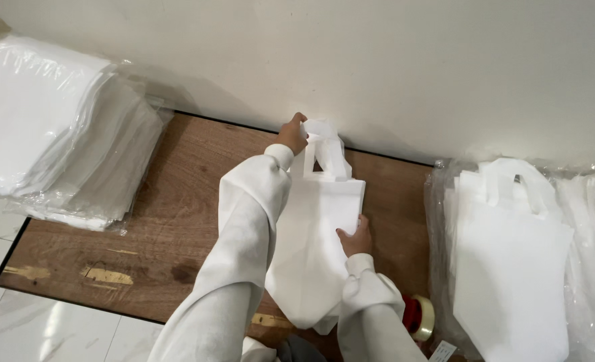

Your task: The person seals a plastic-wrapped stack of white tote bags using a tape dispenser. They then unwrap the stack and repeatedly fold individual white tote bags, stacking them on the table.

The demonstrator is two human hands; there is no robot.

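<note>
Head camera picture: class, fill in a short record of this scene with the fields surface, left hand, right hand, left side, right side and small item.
surface: brown wooden board against a pale wall
left hand: grips the handles of a white cloth bag
right hand: pressed flat on the bag's body
left side: wrapped pile of folded white bags
right side: stack of white bags with handles in clear plastic
small item: tape roll by the right sleeve
</note>
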